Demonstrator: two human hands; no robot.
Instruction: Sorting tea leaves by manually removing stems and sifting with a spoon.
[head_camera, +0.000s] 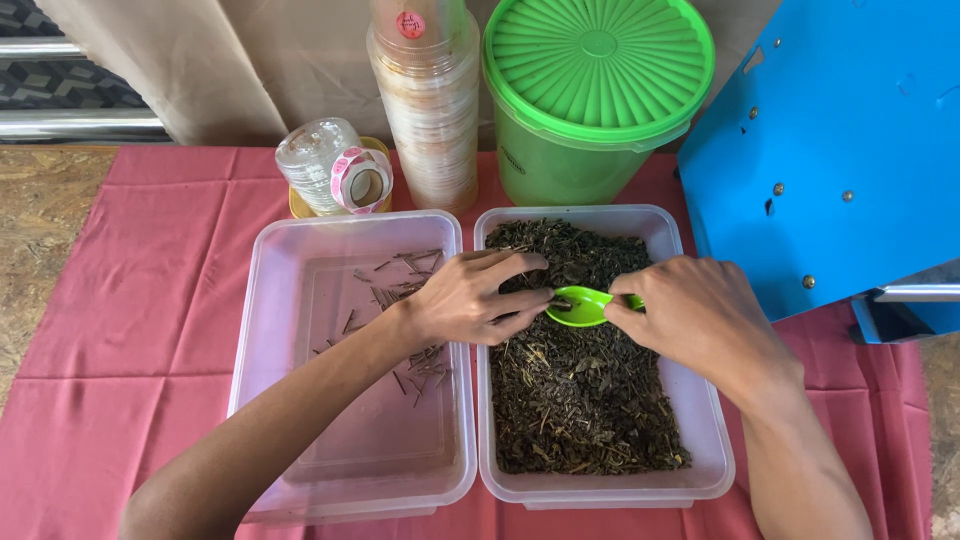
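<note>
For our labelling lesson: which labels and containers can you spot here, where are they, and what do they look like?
Sticker roll: behind the left tray, round, pink and white.
Sticker: on the tall cup stack, round, red.
Bucket: behind the right tray, green, ribbed lid.
No screens or signs.

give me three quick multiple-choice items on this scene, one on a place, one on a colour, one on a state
1. Where does the right hand hold the spoon?
A. over the right tub of dried leaves
B. over the bucket
C. off the cloth

2. What colour is the spoon?
A. red
B. green
C. white

3. What does the left tub hold?
A. water
B. a heap of leaves
C. a few loose stems

Answers: A, the spoon sits above the leaves; B, it is bright green like the lidded bucket; C, only scattered stems lie under the left hand.
</note>
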